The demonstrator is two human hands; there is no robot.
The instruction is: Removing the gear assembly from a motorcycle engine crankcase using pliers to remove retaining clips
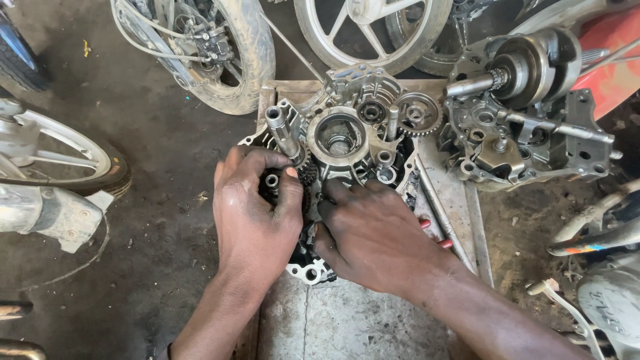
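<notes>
A grey metal engine crankcase half lies open on a metal tray, with gears, shafts and bearings showing. My left hand is curled over its left side, fingers closed around a small dark gear at the foot of an upright shaft. My right hand rests on the lower middle of the case, fingertips pressed into it beside that gear. What the right fingers touch is hidden.
A second crankcase half with a clutch and shafts lies to the right. Motorcycle wheels stand at the back and left. A toothed sprocket sits at the case's back. Red-handled tool tips poke out under my right hand.
</notes>
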